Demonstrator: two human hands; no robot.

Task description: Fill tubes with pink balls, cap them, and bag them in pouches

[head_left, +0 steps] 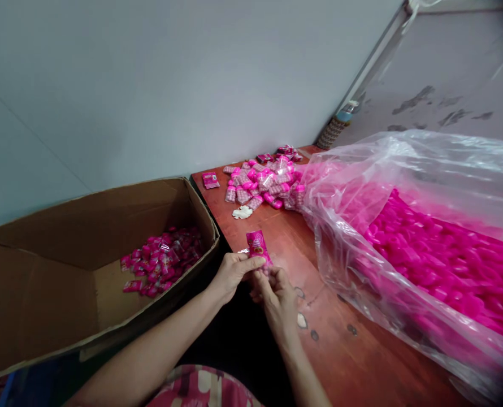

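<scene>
Near the table's front edge, my left hand [234, 271] and my right hand [274, 291] hold one small candy bottle [256, 244] between them. A printed pink sleeve covers its upper part, and pale pink balls show at its lower end. My left thumb lies across its middle. The fingers of my right hand close round the lower end and partly hide it. Beyond my hands, a heap of similar clear bottles [266, 182] with pink caps and pink balls lies on the table, without printed sleeves.
A cardboard box [35, 294] on the left holds a pile of pink-sleeved bottles [164, 263]. On the red table [340, 350] are a flat pink pack [210, 180] and a white scrap [242, 212]. A large clear plastic bag [332, 243] full of pink pieces [438, 265] stands at right.
</scene>
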